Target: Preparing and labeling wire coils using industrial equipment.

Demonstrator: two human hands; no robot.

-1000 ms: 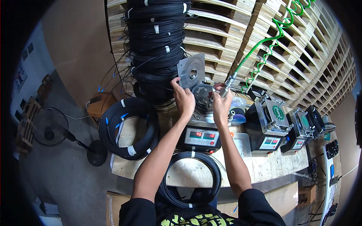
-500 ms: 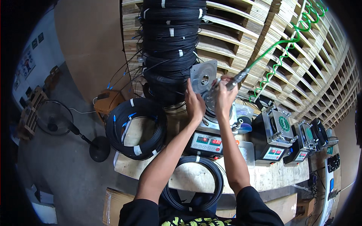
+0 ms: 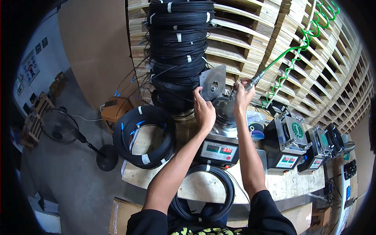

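While left hand (image 3: 205, 112) touches square metal plate (image 3: 212, 77), grip uncertain | right hand (image 3: 243, 98): grip closed round air gun (image 3: 256, 78) | machine (image 3: 218, 151): toward table's (image 3: 291, 183) back edge | risk: plate may fall if left hand slips; hose (image 3: 284, 53) pull may jog air gun

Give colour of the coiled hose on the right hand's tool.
The coiled hose is green; the head view, the only one, shows it best.

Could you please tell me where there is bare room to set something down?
On the table, bare wood shows front right, bordered by the right forearm, the green-topped machines and the front edge. Around the left hand it is crowded: central machine, tilted metal plate, stacked coils.
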